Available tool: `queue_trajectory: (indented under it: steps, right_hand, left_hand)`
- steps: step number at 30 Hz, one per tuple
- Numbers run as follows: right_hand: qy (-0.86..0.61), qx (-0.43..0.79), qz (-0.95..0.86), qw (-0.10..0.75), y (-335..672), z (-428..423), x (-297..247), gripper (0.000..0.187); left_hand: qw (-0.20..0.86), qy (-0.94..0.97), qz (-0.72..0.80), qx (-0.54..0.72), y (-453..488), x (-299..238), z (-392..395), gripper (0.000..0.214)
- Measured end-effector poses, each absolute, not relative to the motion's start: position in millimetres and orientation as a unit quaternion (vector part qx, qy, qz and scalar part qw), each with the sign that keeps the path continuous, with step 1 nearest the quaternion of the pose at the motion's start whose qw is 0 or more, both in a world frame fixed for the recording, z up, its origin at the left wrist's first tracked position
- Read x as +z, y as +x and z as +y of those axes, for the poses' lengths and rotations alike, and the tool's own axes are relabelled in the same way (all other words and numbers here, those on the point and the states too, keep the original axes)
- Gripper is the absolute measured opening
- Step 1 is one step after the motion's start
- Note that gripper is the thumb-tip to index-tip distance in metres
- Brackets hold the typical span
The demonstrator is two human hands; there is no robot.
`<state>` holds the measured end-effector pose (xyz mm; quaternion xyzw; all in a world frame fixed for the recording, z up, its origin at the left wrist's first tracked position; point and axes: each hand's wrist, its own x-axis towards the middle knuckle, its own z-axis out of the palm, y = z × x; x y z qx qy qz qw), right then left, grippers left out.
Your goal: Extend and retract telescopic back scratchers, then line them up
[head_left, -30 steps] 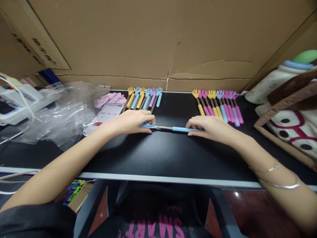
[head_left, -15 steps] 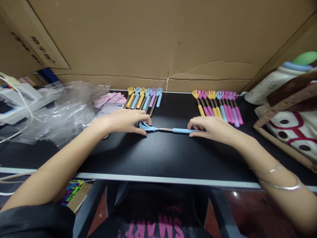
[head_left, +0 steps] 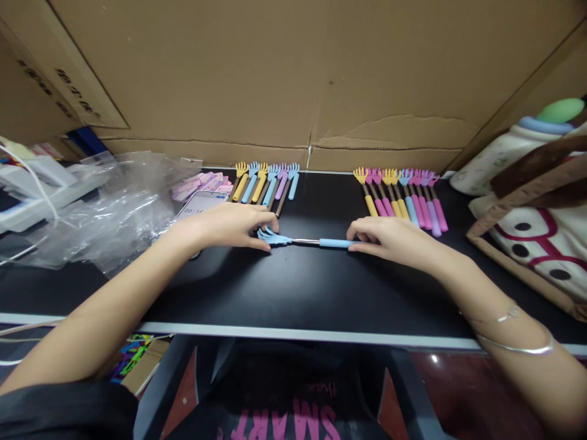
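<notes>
A blue telescopic back scratcher [head_left: 306,241] lies across the black table [head_left: 293,287], its metal rod partly drawn out. My left hand [head_left: 229,225] pinches its claw end [head_left: 270,236]. My right hand [head_left: 389,238] is closed round its blue handle [head_left: 337,242]. Behind my left hand lies a row of several yellow, blue and purple scratchers [head_left: 268,180]. Behind my right hand lies a second row of several yellow, pink and blue ones [head_left: 406,195].
A phone [head_left: 202,203] showing a timer lies by my left wrist, with pink packets [head_left: 202,182] and crumpled clear plastic [head_left: 114,201] to its left. A cardboard wall [head_left: 298,79] backs the table. A patterned bag [head_left: 536,226] stands at right.
My left hand has drawn the claw end a little to the left, so more metal rod shows. The right hand has stayed on the handle.
</notes>
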<state>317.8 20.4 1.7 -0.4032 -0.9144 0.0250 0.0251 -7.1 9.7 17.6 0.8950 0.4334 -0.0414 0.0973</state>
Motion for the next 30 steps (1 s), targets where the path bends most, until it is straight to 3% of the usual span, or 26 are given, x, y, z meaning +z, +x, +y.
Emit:
queue_trajectory:
  steps: [30]
  right_hand:
    - [-0.428,0.053,-0.902,0.007,313.7,16.1,3.8,0.024]
  left_hand:
    - [0.125,0.877,0.455,-0.088,-1.0,19.5,10.2,0.042]
